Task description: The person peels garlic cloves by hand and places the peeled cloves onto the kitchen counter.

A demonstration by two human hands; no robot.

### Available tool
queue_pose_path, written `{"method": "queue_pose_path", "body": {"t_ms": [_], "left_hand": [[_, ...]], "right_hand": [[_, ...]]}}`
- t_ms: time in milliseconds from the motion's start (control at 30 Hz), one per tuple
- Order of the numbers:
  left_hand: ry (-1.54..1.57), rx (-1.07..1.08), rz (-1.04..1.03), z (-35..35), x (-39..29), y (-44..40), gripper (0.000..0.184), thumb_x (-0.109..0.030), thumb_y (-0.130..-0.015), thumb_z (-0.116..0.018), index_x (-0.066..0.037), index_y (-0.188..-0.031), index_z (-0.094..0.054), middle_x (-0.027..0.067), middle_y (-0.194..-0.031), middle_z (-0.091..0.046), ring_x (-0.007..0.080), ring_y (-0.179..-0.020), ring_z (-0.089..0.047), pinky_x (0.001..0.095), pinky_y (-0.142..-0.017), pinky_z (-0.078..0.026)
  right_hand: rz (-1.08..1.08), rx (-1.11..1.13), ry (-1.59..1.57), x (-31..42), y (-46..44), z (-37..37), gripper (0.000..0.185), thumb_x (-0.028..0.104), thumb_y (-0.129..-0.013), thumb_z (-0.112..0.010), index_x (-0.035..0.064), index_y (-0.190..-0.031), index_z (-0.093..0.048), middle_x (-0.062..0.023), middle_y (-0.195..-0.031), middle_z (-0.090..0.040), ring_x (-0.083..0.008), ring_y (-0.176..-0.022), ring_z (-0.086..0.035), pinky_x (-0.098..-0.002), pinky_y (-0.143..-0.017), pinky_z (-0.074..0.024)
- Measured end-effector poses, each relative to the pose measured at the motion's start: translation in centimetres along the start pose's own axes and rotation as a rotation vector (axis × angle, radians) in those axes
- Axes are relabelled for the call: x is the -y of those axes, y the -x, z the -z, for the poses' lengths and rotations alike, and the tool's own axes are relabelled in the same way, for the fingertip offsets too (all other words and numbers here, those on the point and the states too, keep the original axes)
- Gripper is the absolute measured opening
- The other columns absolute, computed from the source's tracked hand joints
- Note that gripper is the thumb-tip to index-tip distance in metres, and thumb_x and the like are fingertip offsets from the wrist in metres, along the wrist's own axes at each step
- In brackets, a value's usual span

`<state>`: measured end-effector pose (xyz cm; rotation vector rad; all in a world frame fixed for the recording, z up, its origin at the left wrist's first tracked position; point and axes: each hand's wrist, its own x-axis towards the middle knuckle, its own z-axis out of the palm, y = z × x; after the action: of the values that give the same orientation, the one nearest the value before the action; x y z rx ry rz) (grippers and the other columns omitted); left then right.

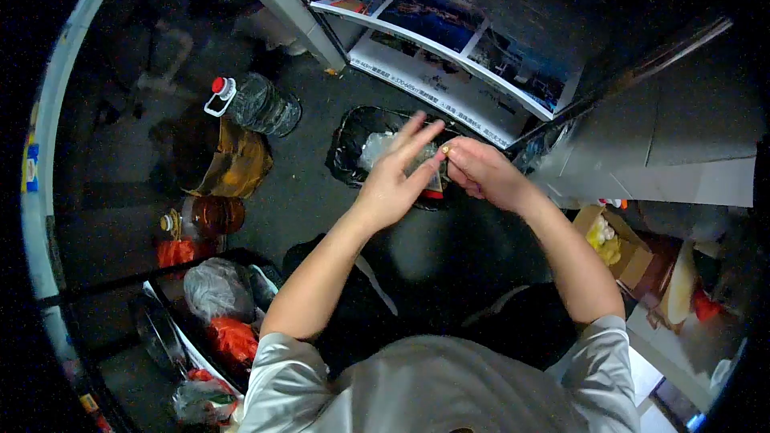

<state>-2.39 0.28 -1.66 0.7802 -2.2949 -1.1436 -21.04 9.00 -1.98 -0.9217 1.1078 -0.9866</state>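
My left hand is over a black-lined bin, its fingers spread and slightly blurred. Close by on the right, my right hand has its fingers curled in, pinching a tiny yellowish thing between thumb and forefinger. The tip of my left thumb is beside that small thing, perhaps touching it. Inside the bin, below both hands, lies crumpled clear plastic, with a red-edged scrap near the bin's lower right side.
A large clear bottle with a red cap lies left of the bin, near a brown bag and an amber bottle. Plastic bags fill the lower left. An open carton stands right; a printed panel is ahead.
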Motion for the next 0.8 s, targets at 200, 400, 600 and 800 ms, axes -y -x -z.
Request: {"method": "queue_pose_path", "body": {"t_ms": [200,400,600,800], "left_hand": [[0.252,-0.011,-0.009,0.2,-0.5,-0.1,0.034,-0.018,-0.094,-0.063,-0.005,-0.126,-0.064,0.0163,-0.131,-0.062,0.0284,-0.126,-0.055,0.0374,-0.108,-0.039],[0.017,-0.078,0.151,1.5,-1.0,0.2,0.025,-0.012,-0.089,-0.068,-0.005,-0.114,-0.064,0.0138,-0.11,-0.07,0.0268,-0.098,-0.069,0.0345,-0.081,-0.054],[-0.143,-0.155,-0.064,0.8,-0.6,0.1,0.024,-0.009,-0.09,-0.066,-0.005,-0.113,-0.063,0.0159,-0.107,-0.069,0.0332,-0.094,-0.069,0.0388,-0.076,-0.056],[-0.185,-0.104,-0.156,0.7,-0.2,0.1,0.023,-0.009,-0.09,-0.065,-0.005,-0.113,-0.063,0.0177,-0.104,-0.068,0.0365,-0.096,-0.067,0.042,-0.08,-0.055]], "right_hand": [[-0.047,0.081,-0.149,-0.4,-0.8,-0.3,0.033,0.041,-0.101,-0.05,0.0099,-0.103,-0.061,0.0053,-0.074,-0.051,-0.0074,-0.06,-0.046,-0.0242,-0.05,-0.0383],[0.325,-0.454,0.563,0.3,-1.3,-2.5,0.028,0.029,-0.097,-0.056,0.0033,-0.097,-0.065,-0.0129,-0.081,-0.069,-0.0296,-0.072,-0.067,-0.0385,-0.067,-0.052],[0.272,-0.437,0.582,1.6,-1.0,-3.6,0.022,0.024,-0.093,-0.059,0.0037,-0.095,-0.067,-0.0176,-0.088,-0.069,-0.0335,-0.08,-0.069,-0.0395,-0.07,-0.0525],[0.284,-0.496,0.527,0.7,-1.2,-3.5,0.019,0.02,-0.09,-0.059,0.0026,-0.092,-0.067,-0.0187,-0.085,-0.068,-0.0337,-0.081,-0.068,-0.0401,-0.072,-0.0524]]}}
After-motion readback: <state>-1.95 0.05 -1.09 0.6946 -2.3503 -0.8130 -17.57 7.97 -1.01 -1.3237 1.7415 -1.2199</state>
